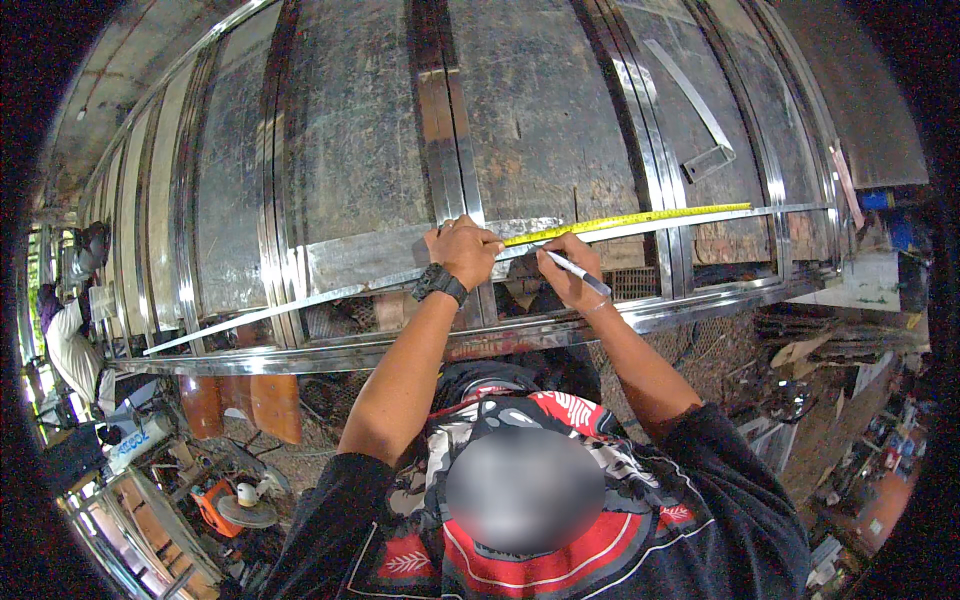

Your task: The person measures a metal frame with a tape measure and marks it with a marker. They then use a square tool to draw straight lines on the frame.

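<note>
Our black-and-red shirt (735, 500) is filling the foreground below the wide metal frame (270, 360). Across it, 1 long metal strip (300, 306) is lying, and a yellow tape measure (630, 217) is running along it. Our left hand (465, 252) is pressing at the tape's left end, though we cannot tell whether its fingers are clamping it. Our right hand (566, 284) is clamping a white marker (580, 270) in its fingers, tip near that end.

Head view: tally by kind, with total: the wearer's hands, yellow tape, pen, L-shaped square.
Hands (left hand, right hand): 2
Yellow tape: 1
Pen: 1
L-shaped square: 1
Total: 5
</note>
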A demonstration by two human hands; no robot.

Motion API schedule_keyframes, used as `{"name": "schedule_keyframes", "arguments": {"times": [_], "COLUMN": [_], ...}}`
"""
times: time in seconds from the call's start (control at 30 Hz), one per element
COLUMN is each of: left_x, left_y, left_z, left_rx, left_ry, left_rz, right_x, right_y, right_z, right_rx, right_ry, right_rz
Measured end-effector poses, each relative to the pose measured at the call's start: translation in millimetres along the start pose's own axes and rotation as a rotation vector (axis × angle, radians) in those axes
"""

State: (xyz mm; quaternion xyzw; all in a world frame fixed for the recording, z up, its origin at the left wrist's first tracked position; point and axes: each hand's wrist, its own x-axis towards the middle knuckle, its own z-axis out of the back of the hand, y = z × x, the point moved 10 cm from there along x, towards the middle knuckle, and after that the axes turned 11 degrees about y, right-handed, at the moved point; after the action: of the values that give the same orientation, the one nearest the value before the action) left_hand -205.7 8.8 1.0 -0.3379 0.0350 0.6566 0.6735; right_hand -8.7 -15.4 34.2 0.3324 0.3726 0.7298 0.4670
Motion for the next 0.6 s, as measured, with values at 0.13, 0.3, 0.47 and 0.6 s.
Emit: {"name": "schedule_keyframes", "arguments": {"times": [0.13,0.3,0.47,0.6], "left_x": [0,-2,-2,-2], "left_y": [-1,-3,-2,-2], "left_z": [1,3,3,3], "left_rx": [0.000,-0.007,-0.019,0.004], "left_ry": [-0.014,-0.039,-0.046,-0.052], "left_rz": [-0.007,-0.016,-0.010,-0.014], "right_x": [2,8,7,10], "right_y": [4,1,-7,4], "right_z": [-4,-18,-25,-24], "right_rx": [-0.001,0.022,0.049,-0.043], "right_ry": [0.022,0.068,0.091,0.108], "right_rz": [0.033,0.034,-0.009,0.041]}}
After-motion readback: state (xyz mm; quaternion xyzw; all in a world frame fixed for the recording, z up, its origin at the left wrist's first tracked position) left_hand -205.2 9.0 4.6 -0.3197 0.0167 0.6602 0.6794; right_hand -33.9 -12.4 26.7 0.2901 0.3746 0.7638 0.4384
